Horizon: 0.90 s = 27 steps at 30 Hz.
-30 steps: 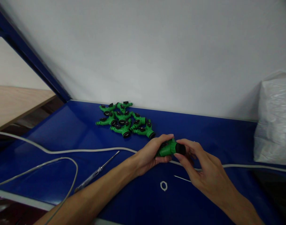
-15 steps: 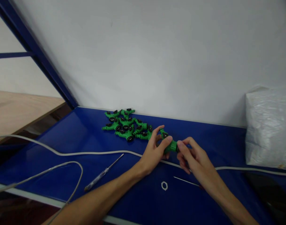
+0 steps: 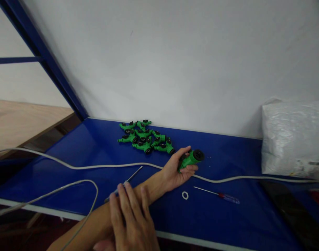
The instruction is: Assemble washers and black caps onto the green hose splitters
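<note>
My left hand (image 3: 179, 170) is wrapped around a green hose splitter (image 3: 189, 160), whose round black end faces up and to the right. My right hand (image 3: 134, 219) lies flat across my left forearm, fingers stretched out and holding nothing; whether it presses on the skin I cannot tell. Partly hidden beneath it is a clear-handled screwdriver (image 3: 135, 173), its shaft pointing away. Several more green hose splitters (image 3: 143, 144) with black valve levers sit grouped behind, left of my left hand. A white ring (image 3: 184, 195) lies in front of my left hand.
A second screwdriver (image 3: 222, 195) with a red and clear handle lies right of the ring. A pale cable (image 3: 96, 167) crosses the blue table (image 3: 214, 223). At right stand a plastic-wrapped package (image 3: 292, 139) and a dark flat object (image 3: 287, 205).
My right hand has let go of the splitter and moved left and down over my left forearm. My left hand keeps the splitter, now turned with its black end upward.
</note>
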Tool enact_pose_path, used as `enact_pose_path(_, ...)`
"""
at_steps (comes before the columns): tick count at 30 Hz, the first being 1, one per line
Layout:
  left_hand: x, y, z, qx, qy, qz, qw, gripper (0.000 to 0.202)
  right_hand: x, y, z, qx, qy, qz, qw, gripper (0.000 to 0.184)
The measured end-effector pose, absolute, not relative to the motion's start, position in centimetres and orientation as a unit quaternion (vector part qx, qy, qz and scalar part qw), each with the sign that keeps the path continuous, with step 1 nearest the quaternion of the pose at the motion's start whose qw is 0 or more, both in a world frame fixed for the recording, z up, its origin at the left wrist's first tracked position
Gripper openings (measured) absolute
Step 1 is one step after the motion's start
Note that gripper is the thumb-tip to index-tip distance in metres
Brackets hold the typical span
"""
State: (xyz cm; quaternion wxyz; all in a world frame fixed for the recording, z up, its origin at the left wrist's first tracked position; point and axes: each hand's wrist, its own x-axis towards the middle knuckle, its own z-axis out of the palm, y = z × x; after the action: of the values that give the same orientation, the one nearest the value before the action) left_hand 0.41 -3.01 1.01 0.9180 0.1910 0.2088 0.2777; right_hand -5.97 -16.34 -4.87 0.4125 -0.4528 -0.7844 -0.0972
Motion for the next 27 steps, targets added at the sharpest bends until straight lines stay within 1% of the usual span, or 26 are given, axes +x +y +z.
enact_pose_path(2, 0.3, -3.0, 1.4, 0.156, 0.19, 0.259, 0.934, 0.029, -7.7, -16.9, -4.8, -0.435, -0.818, -0.056, 0.373, 0.072)
enact_pose_path(4, 0.2, -2.9, 1.7, 0.138, 0.178, 0.262, 0.939, 0.025, -7.8, -17.3, -3.8, -0.385, -0.863, -0.025, 0.327, 0.069)
enact_pose_path(7, 0.0, -2.7, 2.0, 0.136, 0.18, 0.272, 0.936, 0.026, -5.1, -17.5, -2.5, -0.336, -0.897, 0.0, 0.288, 0.054)
enact_pose_path(9, -0.1, -2.6, 2.0, 0.144, 0.183, 0.275, 0.933, 0.028, -2.0, -18.0, -2.2, -0.347, -0.887, 0.0, 0.305, 0.045)
enact_pose_path(12, -0.1, -2.4, 1.9, 0.151, 0.167, 0.271, 0.936, 0.026, 4.0, -19.4, -2.6, -0.402, -0.87, 0.01, 0.284, 0.05)
enact_pose_path(15, -0.1, -2.2, 1.7, 0.152, 0.134, 0.262, 0.944, 0.029, 9.4, -20.7, -2.9, -0.527, -0.786, 0.002, 0.323, 0.046)
enact_pose_path(16, 0.0, -2.1, 1.7, 0.154, 0.128, 0.26, 0.945, 0.03, 10.7, -20.9, -2.8, -0.562, -0.748, -0.013, 0.352, 0.042)
enact_pose_path(17, 0.0, -2.1, 1.6, 0.159, 0.125, 0.26, 0.944, 0.031, 11.6, -20.9, -2.7, -0.587, -0.723, -0.018, 0.364, 0.038)
enact_pose_path(19, -0.1, -2.1, 1.6, 0.168, 0.128, 0.263, 0.941, 0.031, 12.2, -20.4, -2.6, -0.615, -0.696, -0.001, 0.371, 0.032)
enact_pose_path(23, -0.2, -2.2, 1.7, 0.185, 0.141, 0.27, 0.934, 0.031, 10.7, -18.4, -3.1, -0.63, -0.689, 0.059, 0.354, 0.027)
enact_pose_path(27, -0.1, -2.1, 1.5, 0.236, 0.163, 0.278, 0.917, 0.033, 9.5, -17.2, -3.6, -0.615, -0.698, 0.076, 0.359, 0.029)
